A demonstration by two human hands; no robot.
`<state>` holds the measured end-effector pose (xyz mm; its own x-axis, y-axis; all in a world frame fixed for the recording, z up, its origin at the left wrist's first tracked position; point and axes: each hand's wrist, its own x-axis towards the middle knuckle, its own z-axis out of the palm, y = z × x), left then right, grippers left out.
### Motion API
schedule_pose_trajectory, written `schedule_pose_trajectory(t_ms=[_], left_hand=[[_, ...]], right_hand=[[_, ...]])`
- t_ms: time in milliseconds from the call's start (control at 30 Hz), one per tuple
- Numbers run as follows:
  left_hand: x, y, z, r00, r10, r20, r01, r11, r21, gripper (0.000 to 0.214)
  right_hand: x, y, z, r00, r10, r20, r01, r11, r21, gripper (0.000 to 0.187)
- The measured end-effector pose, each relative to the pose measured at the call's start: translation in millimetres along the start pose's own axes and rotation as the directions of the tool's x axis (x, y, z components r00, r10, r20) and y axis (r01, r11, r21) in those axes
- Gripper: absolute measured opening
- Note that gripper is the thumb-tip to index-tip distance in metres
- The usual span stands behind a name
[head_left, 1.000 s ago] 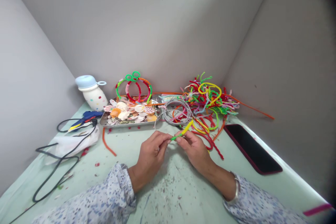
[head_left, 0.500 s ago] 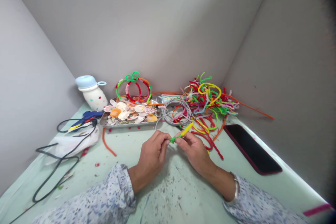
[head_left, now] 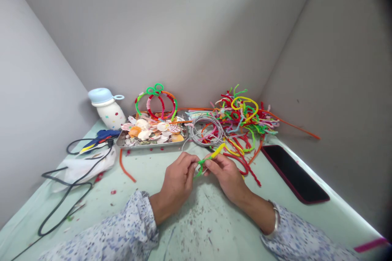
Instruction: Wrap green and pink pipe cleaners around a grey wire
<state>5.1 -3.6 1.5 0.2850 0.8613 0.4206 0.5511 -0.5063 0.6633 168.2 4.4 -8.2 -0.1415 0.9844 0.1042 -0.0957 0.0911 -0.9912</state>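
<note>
Both hands pinch a green-yellow strip, apart from the phone near the right table edge

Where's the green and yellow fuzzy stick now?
In the head view, the fuzzy stick is just right of centre, held by the left hand and right hand, in front of the grey wire coil.

Green and bright yellow are shown by the fuzzy piece at the centre. The near sleeves are patterned with blue spots on a whitish ground. The tablecloth is tinted pale green and flecked with dark specks. At far left, the white bottle is dotted with colours and topped by a light-blue lid. The far rings are banded in red, pink, green and orange. Red, yellow, green and pink are mixed in the far-right heap of stems.
</note>
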Motion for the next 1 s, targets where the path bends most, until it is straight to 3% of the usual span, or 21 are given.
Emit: schedule_pose_trajectory(t_ms=[533, 1000], left_hand=[[-1, -3, 2.8, 0.995, -0.054, 0.081, 0.048, 0.996, 0.077, 0.025], [4, -9, 5.9, 0.982, -0.132, 0.138, 0.157, 0.97, -0.187, 0.021]], right_hand=[[3, 5, -1, 0.998, 0.044, 0.046, -0.046, 0.998, 0.041, 0.026], [4, 10, -2, 0.995, 0.082, 0.056, -0.08, 0.996, -0.035, 0.024]])
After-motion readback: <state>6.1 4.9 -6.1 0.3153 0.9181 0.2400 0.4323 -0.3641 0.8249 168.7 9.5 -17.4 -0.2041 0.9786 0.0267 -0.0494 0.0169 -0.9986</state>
